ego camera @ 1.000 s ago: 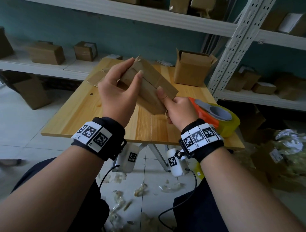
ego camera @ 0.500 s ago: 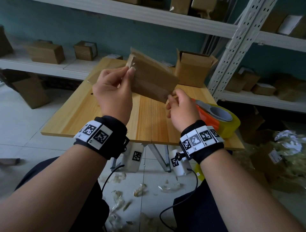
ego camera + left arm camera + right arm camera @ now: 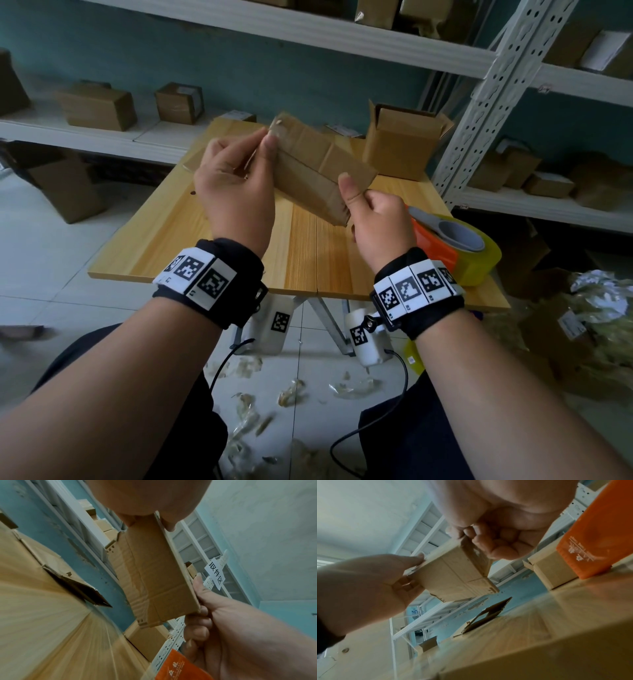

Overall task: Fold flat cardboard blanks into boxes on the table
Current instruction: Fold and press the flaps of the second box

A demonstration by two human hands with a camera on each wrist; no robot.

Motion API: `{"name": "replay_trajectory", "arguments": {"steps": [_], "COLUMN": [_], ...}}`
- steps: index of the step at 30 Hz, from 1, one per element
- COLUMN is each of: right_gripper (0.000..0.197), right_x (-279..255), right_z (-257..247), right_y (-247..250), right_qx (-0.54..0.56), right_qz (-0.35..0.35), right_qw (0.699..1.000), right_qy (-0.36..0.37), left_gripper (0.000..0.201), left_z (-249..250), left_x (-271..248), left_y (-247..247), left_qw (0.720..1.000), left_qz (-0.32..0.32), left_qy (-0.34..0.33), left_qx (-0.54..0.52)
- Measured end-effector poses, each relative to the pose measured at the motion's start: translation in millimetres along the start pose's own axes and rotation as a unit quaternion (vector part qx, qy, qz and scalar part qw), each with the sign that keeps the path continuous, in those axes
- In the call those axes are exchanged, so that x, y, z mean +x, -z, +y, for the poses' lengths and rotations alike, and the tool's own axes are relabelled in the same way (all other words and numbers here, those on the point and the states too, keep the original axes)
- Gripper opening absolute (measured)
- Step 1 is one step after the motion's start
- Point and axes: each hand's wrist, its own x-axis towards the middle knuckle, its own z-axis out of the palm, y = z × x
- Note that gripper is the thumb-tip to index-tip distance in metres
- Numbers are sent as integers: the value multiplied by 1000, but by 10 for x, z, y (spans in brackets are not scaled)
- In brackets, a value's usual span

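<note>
A flat brown cardboard blank (image 3: 315,168) hangs in the air above the wooden table (image 3: 219,240), held between both hands. My left hand (image 3: 236,185) pinches its far upper end between thumb and fingers. At the near lower corner my right hand (image 3: 376,216) pinches it, thumb on top and the other fingers curled under. The left wrist view shows the blank (image 3: 154,572) from beneath with its creases, and the right wrist view shows the blank (image 3: 457,577) gripped at both ends. More flat blanks (image 3: 191,161) lie on the table behind my left hand.
An upright open box (image 3: 400,140) stands at the table's far right. An orange tape dispenser with a yellow tape roll (image 3: 455,246) sits at the near right edge. Shelves (image 3: 102,133) with small boxes run behind the table, and scraps litter the floor.
Both hands lifted the blank off the table and turned it. The left hand shifted from a grasp over the top to a pinch at the far end; the right thumb moved onto the near corner.
</note>
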Motion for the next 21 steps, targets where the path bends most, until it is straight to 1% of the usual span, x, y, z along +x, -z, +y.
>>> {"name": "replay_trajectory", "arguments": {"steps": [4, 7, 8, 9, 11, 12, 13, 15, 16, 18, 19, 21], "right_gripper": [64, 77, 80, 76, 57, 48, 43, 42, 42, 39, 38, 37], "right_x": [22, 15, 8, 0, -3, 0, 7, 17, 17, 10, 8, 5], "right_z": [25, 27, 27, 24, 29, 30, 33, 33, 26, 0, -10, -5], "right_y": [19, 29, 24, 18, -7, -20, -29, -29, -21, 2, 12, 16], "right_qx": [-11, -20, -31, -44, -60, -57, -49, -38, -31, -16, -13, -13], "right_qz": [31, 25, 22, 17, 6, 2, -1, 9, 19, 37, 40, 39], "right_qw": [999, 999, 999, 999, 997, 997, 998, 997, 996, 994, 993, 992], "right_qy": [27, 24, 24, 28, 42, 47, 50, 70, 83, 105, 114, 118], "left_gripper": [19, 17, 16, 15, 14, 14, 13, 10, 11, 16, 18, 16], "left_z": [23, 65, 69, 73, 63, 49, 31, 1, -5, -14, -12, 0], "left_x": [-4, -11, -7, 0, 21, 27, 31, 37, 48, 82, 92, 90], "left_y": [-5, 11, 17, 22, 23, 18, 8, 2, 9, 26, 29, 25], "left_qw": [1000, 1000, 1000, 1000, 999, 997, 992, 971, 959, 945, 946, 957], "left_qz": [11, 12, 14, 15, 18, 23, 32, 58, 68, 70, 62, 44], "left_qy": [2, -18, -21, -19, 19, 59, 110, 208, 242, 272, 271, 249], "left_qx": [-12, -4, -1, 0, -19, -39, -60, -105, -131, -165, -164, -139]}}
